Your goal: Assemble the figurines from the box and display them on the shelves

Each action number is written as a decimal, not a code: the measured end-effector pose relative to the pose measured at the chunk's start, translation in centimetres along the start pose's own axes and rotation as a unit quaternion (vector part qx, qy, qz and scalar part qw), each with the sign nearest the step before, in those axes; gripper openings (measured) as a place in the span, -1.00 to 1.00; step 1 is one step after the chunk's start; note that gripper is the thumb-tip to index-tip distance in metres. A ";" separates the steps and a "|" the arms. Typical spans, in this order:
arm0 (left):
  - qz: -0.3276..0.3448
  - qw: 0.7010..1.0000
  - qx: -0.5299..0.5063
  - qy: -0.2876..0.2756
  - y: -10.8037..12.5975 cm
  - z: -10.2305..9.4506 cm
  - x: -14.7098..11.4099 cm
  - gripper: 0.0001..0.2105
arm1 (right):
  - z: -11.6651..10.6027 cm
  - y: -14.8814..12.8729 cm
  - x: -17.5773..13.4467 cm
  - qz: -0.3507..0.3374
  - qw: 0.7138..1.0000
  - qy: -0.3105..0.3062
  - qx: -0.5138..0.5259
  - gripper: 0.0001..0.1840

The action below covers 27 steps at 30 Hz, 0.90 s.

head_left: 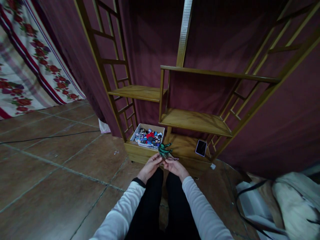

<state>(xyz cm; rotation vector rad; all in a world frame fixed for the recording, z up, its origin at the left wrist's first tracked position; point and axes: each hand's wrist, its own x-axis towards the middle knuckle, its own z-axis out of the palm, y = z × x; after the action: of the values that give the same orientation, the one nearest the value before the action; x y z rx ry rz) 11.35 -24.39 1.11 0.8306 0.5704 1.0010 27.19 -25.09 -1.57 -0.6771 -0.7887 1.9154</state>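
Between my two hands is a small dark-green figurine (164, 151), shaped like an animal, with limbs or a tail jutting out to the right. My left hand (150, 165) pinches its lower left side. From the right, my right hand (175, 166) grips its lower part, fingers closed. The two hands nearly meet beneath it. Just behind the figurine stands an open cardboard box (137, 131) filled with several small colourful toys (150, 136), red, blue, white and black.
The box rests on the low base of a wooden shelf unit (195, 120). A phone-like tablet (201, 148) lies on the base at the right. Bags (292, 196) sit on the floor to the right. A black cable (50, 137) crosses the tiles at left.
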 end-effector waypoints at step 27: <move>-0.021 0.999 -0.001 0.042 -1.1 0.5 0.8 -0.66 | 0.7 0.7 0.6 -0.093 0.988 0.126 -0.013 -0.72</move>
<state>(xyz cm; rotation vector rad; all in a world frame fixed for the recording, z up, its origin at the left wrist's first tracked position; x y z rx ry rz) 12.57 -24.17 0.49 0.7746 0.6564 1.0017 26.08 -24.96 -1.71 -0.8153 -0.6920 1.6164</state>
